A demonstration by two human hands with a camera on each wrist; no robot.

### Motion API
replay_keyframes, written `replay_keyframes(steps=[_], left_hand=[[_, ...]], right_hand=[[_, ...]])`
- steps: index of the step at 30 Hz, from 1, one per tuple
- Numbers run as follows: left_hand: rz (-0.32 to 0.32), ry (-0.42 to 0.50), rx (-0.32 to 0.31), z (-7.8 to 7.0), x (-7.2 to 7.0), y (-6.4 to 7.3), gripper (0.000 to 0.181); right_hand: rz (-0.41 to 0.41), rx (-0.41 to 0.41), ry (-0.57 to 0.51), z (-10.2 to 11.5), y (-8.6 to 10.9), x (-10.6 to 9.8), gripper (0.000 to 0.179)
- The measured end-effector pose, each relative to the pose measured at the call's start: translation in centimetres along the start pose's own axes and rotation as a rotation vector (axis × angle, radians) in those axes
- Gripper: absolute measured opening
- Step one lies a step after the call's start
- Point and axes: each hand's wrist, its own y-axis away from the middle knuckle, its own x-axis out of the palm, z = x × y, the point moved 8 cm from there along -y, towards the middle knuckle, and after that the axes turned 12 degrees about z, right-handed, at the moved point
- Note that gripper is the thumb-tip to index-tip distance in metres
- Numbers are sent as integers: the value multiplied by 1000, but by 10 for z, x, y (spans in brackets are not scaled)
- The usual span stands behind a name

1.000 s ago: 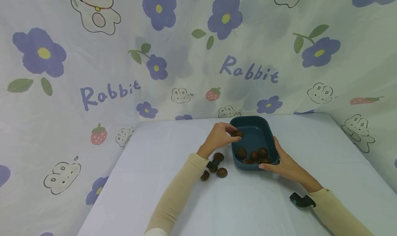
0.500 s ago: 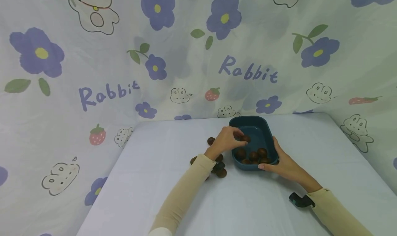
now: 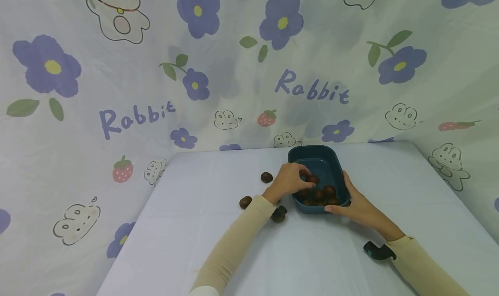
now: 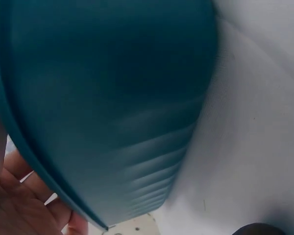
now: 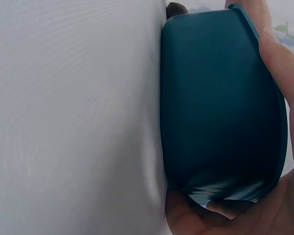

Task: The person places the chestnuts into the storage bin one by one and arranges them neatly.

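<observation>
My left hand reaches over the left rim of a dark teal rectangular box. Between its thumb and fingers it pinches a round brown chestnut-like ball, low inside the box. Several similar brown balls lie at the box's near end. My right hand grips the box at its near right corner, thumb along the front rim. The right wrist view has that hand's fingers curling round the box wall. In the left wrist view the box's outer side fills much of the frame.
Left of the box, loose brown balls lie on the white-covered table: one ball farther back, one ball beside the left forearm, another ball partly behind the wrist camera. A patterned curtain hangs behind.
My left hand, with the brown ball, has moved right and nearer, deeper into the box. Balls on the table behind it have come into sight. The right hand and box stay put.
</observation>
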Motion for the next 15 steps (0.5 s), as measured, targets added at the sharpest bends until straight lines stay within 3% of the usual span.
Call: replay_keyframes(steps=[15], left_hand=[[16, -187, -61, -4, 11, -7, 30]], right_hand=[[4, 15, 4, -3, 0, 1, 129]])
